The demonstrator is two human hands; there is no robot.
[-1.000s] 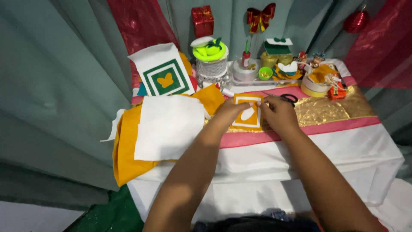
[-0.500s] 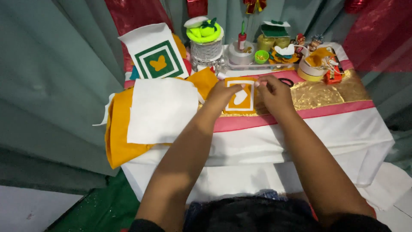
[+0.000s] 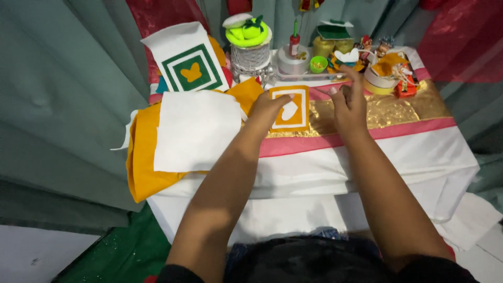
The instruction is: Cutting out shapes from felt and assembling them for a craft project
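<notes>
Pressing: left hand (image 3: 270, 107) on one orange felt square (image 3: 290, 108); right hand (image 3: 348, 102) beside.

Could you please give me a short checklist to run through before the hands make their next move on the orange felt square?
1. Orange felt square lies flat on the table's gold strip: ok.
2. Left hand rests on the square's left edge, steadying it: ok.
3. Right hand is off the square, fingers raised beside it: ok.
4. Whether the right hand grips a tool or scrap: cannot tell.
5. White felt sheet and orange cloth overhang the table's left edge: not ok.
6. Small green cup and red-capped bottle stand upright behind the work: ok.
</notes>
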